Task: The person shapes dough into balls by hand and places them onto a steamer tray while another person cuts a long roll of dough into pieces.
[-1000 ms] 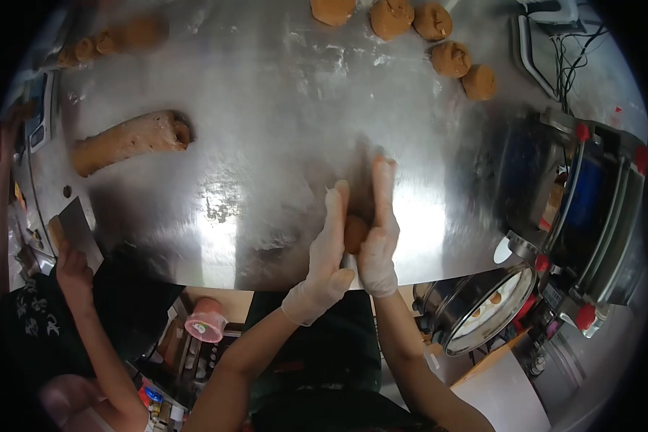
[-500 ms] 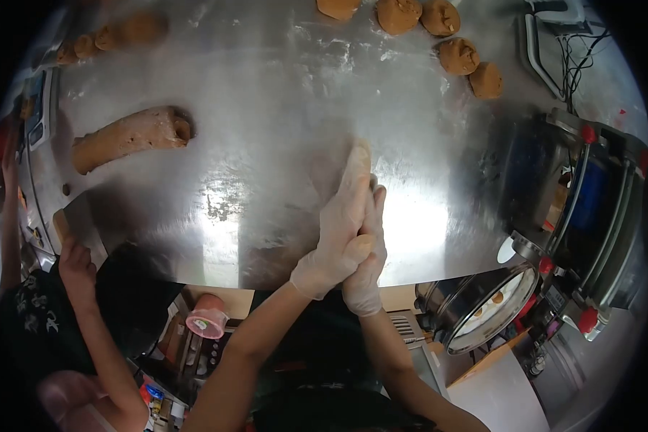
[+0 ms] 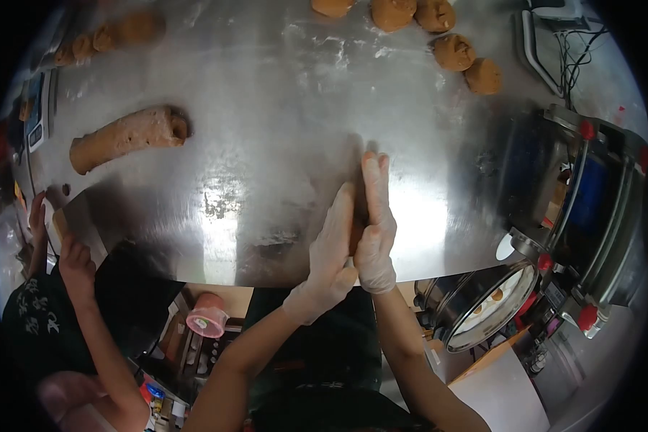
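Observation:
My left hand (image 3: pixel 330 253) and my right hand (image 3: pixel 376 234), both in clear thin gloves, face each other palm to palm above the metal table near its front edge. Their fingers are stretched out and point away from me. A small brown piece of dough (image 3: pixel 356 236) shows between the palms, mostly hidden by them. To the left lies a thick floured roll of brown dough (image 3: pixel 129 138). Several round lumps of brown dough (image 3: pixel 454 52) sit at the far right of the table.
At the left, a co-worker's hand (image 3: pixel 78 266) grips a scraper (image 3: pixel 85 223). A machine with red knobs (image 3: pixel 590 216) stands at the right, beside a round metal pan (image 3: pixel 493 309). Below the table edge is a pink tub (image 3: pixel 207 317). More dough lumps (image 3: pixel 104 36) lie far left.
My hands have slid along each other: the left has drawn back towards me and the right has moved forward. A second hand of the co-worker now shows at the left.

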`<control>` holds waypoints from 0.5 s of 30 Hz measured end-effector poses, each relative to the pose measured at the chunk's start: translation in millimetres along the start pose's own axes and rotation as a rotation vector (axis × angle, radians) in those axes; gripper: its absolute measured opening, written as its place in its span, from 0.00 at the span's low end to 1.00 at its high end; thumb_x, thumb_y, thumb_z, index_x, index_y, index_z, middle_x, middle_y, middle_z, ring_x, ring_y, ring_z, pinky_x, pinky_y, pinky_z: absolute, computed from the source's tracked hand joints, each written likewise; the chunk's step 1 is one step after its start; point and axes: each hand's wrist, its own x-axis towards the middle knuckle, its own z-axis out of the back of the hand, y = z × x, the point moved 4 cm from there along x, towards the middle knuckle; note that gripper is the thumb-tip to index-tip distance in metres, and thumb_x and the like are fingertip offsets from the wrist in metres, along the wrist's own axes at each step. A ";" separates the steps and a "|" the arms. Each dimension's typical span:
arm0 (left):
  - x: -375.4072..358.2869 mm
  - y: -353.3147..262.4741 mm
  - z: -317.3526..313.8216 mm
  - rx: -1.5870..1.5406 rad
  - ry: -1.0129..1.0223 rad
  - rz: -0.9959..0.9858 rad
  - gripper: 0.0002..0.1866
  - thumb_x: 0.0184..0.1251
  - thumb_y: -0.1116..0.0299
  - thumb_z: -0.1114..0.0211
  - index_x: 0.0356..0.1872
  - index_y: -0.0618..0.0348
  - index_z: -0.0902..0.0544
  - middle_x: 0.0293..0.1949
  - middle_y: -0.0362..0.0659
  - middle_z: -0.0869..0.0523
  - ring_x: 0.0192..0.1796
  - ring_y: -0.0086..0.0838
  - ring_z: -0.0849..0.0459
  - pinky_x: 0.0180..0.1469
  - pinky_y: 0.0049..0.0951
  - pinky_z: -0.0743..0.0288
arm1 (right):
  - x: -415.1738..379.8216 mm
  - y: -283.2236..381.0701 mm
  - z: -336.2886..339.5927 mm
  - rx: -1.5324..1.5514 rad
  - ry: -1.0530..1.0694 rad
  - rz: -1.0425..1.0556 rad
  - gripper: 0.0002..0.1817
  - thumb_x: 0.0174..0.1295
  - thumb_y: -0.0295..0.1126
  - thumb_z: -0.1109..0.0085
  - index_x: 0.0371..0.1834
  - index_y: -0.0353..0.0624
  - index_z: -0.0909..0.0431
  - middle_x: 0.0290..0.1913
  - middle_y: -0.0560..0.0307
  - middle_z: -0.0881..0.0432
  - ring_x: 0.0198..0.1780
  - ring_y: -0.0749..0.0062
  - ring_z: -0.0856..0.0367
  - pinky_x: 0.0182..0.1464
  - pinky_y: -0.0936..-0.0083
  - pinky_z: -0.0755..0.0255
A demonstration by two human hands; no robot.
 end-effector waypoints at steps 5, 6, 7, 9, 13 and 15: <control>46.8 -10.1 10.4 0.112 -0.078 -0.084 0.45 0.63 0.62 0.53 0.78 0.78 0.56 0.80 0.71 0.53 0.83 0.55 0.51 0.80 0.42 0.48 | -33.5 -9.1 -21.0 0.036 -0.054 -0.253 0.48 0.74 0.67 0.70 0.82 0.36 0.47 0.83 0.37 0.49 0.85 0.41 0.61 0.82 0.52 0.61; 44.8 -6.8 5.7 0.061 -0.022 -0.063 0.46 0.62 0.63 0.53 0.78 0.78 0.57 0.80 0.70 0.53 0.83 0.55 0.51 0.80 0.42 0.48 | -30.1 -8.8 -15.7 0.030 -0.037 -0.195 0.48 0.74 0.68 0.71 0.82 0.35 0.47 0.83 0.37 0.49 0.85 0.41 0.61 0.82 0.52 0.62; 34.9 -2.7 2.8 0.034 -0.004 -0.045 0.46 0.62 0.62 0.53 0.78 0.78 0.57 0.80 0.70 0.53 0.83 0.55 0.52 0.80 0.41 0.48 | -20.6 -7.7 -9.8 0.026 -0.020 -0.135 0.49 0.73 0.68 0.71 0.82 0.35 0.47 0.83 0.37 0.48 0.85 0.41 0.61 0.83 0.53 0.62; 3.0 6.2 -3.2 0.003 -0.005 -0.009 0.46 0.66 0.58 0.53 0.78 0.78 0.57 0.80 0.70 0.54 0.83 0.56 0.53 0.80 0.41 0.48 | -1.6 -2.3 -0.3 0.024 0.010 -0.016 0.49 0.73 0.68 0.71 0.82 0.35 0.48 0.83 0.36 0.48 0.85 0.41 0.61 0.83 0.53 0.62; -0.4 4.1 2.5 0.108 -0.185 0.138 0.51 0.72 0.39 0.56 0.78 0.78 0.56 0.80 0.69 0.53 0.82 0.57 0.50 0.80 0.41 0.48 | -13.3 -2.6 2.6 0.003 -0.066 -0.042 0.51 0.72 0.71 0.73 0.81 0.34 0.48 0.82 0.37 0.47 0.85 0.41 0.61 0.83 0.53 0.63; 25.6 1.8 7.6 0.067 -0.150 0.055 0.55 0.71 0.33 0.56 0.78 0.78 0.56 0.80 0.71 0.52 0.81 0.58 0.46 0.79 0.41 0.48 | -37.5 -11.6 -14.5 -0.006 -0.066 -0.174 0.52 0.71 0.72 0.74 0.81 0.34 0.47 0.82 0.37 0.47 0.85 0.41 0.60 0.83 0.53 0.62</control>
